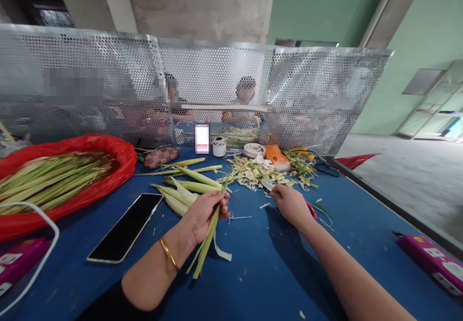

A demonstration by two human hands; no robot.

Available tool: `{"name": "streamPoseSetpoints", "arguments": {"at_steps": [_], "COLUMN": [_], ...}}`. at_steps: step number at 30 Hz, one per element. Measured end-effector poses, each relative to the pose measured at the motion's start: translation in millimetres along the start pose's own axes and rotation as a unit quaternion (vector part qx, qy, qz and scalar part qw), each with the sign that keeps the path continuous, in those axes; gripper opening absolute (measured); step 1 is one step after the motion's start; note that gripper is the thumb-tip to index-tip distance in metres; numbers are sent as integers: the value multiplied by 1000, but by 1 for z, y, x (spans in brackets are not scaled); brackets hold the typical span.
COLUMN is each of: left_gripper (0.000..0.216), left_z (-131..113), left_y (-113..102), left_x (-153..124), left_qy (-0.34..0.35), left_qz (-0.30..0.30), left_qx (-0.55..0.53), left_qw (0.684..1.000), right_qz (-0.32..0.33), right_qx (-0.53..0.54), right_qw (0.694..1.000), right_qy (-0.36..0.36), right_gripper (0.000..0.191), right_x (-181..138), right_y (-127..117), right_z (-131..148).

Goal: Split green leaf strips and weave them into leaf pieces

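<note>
My left hand (pixel 204 214), with a gold bangle at the wrist, is closed round a bundle of thin green stalks (pixel 209 236) that slants down toward me over the blue table (pixel 275 273). My right hand (pixel 291 205) is closed on a small knife (pixel 267 186) with a red handle; the blade points at a heap of cut scraps (pixel 260 171). Several pale peeled stalks (pixel 188 186) lie just beyond my left hand.
A red bag (pixel 108 154) full of green stalks sits at the left. A phone (pixel 126 227) lies face up near my left arm. Pink packets (pixel 432 260) lie at the right edge. A perforated metal screen (pixel 217 85) backs the table, with people behind it.
</note>
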State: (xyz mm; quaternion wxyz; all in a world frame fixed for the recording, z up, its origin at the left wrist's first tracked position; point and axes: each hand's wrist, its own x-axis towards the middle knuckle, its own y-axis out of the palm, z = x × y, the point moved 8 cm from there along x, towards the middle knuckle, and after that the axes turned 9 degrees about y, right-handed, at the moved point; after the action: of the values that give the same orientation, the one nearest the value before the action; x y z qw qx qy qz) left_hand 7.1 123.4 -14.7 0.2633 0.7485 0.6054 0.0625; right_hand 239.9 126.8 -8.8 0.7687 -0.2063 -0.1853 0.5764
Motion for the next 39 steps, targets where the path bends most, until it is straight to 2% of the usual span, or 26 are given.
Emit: {"name": "streamPoseSetpoints", "arguments": {"at_steps": [3, 6, 8, 10, 12, 14, 18, 22, 28, 39], "left_gripper": [20, 21, 19, 19, 18, 16, 15, 15, 14, 14], "left_z": [2, 5, 7, 9, 8, 2, -18, -24, -22, -21], "left_y": [4, 12, 20, 26, 29, 27, 9, -6, -9, -15], "left_x": [-3, -8, -12, -17, -19, -18, -8, 0, 2, 5], "left_qy": [-19, -29, -33, -37, -38, -22, 35, 32, 28, 26], "left_qz": [16, 43, 73, 100, 111, 100, 33, -9, -16, -26], "left_qx": [14, 19, 18, 11, 1, -9, -17, -15, -15, -5], "left_qw": [1000, 998, 997, 994, 993, 995, 999, 999, 999, 999], "right_qz": [28, 109, 175, 216, 230, 225, 201, 175, 146, 137], "right_qx": [-26, -12, 27, 53, 71, 83, 107, 140, 175, 201], "right_qw": [998, 987, 967, 954, 953, 959, 969, 973, 974, 967], "right_qy": [-49, -121, -182, -203, -183, -148, -101, -62, 9, 77], "right_gripper": [6, 17, 22, 17, 10, 17, 31, 33, 28, 28], "right_x": [-7, -28, -48, -63, -67, -62, -43, -30, -21, -17], "right_y": [9, 40, 63, 81, 89, 87, 67, 51, 49, 54], "right_z": [14, 38, 55, 63, 61, 55, 46, 39, 23, 6]}}
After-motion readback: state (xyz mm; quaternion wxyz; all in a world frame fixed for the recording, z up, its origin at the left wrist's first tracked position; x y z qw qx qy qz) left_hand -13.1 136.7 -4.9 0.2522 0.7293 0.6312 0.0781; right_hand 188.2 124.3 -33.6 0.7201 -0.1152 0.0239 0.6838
